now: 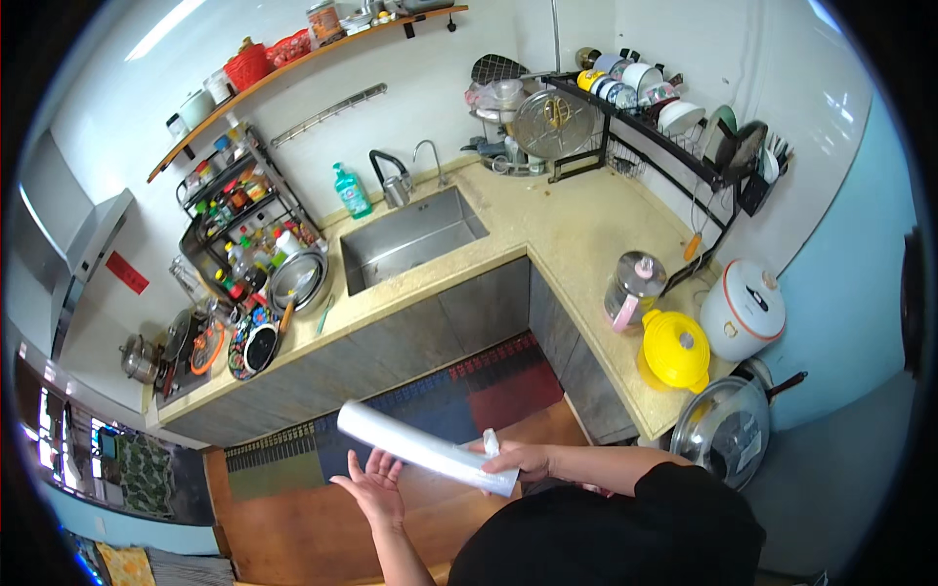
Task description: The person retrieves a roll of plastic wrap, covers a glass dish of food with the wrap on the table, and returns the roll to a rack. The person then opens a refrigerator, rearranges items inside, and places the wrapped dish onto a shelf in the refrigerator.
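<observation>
A long roll of clear plastic film or bags (421, 447) is held slantwise in front of my body, above the kitchen floor. My right hand (513, 461) grips it near its lower right end. A small crumpled white piece (491, 442) sticks up beside the right thumb; whether it belongs to the roll I cannot tell. My left hand (377, 487) is palm up with its fingers spread, just below the roll's middle and holding nothing. Whether its fingertips touch the roll is unclear.
Beyond a patterned floor mat (418, 410) runs an L-shaped countertop (571, 212) with a steel sink (410, 242). Right, a yellow pot (670, 355), a glass kettle (632, 293) and a white rice cooker (740, 315) stand near the edge. Left, a spice rack (234, 198) and a frying pan (261, 346).
</observation>
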`<state>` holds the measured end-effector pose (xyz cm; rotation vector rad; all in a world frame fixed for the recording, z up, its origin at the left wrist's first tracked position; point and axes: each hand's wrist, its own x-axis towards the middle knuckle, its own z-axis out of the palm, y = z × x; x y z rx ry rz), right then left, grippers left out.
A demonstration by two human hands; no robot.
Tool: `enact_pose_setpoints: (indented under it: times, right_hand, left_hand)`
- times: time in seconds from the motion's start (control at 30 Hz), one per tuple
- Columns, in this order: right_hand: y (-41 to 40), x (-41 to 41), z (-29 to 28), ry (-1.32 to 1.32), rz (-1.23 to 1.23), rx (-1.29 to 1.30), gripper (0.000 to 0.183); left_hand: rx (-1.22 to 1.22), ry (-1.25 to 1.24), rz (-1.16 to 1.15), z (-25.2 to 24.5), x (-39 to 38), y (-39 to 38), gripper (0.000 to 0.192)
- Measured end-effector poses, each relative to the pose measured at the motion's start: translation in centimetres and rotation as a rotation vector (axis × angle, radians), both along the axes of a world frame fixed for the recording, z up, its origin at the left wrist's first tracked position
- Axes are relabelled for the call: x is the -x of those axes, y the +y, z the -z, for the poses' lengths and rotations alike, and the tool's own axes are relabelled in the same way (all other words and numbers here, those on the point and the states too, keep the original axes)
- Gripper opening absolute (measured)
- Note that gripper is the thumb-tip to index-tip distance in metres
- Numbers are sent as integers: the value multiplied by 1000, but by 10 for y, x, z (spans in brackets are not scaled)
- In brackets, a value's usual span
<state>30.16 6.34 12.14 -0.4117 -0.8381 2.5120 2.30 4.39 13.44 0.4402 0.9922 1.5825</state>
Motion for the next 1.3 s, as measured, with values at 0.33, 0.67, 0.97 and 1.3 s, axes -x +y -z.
enact_pose_setpoints:
  times: [0.33,0.67,0.97,1.3]
  right_hand:
    - [271,-97,-111,-355,936,-76,36]
    - [650,-176,-272,-357,1278,-141,29]
    - [927,-248,-261,9,1929,34,31]
    - [1013,-283,-233,-381,1909,145,48]
  left_hand:
    - [580,465,546,147,15,61,72]
    - [541,422,695,193,60,343,60]
    - [511,395,851,200,54,527,54]
    - [536,396,880,204,55,585,49]
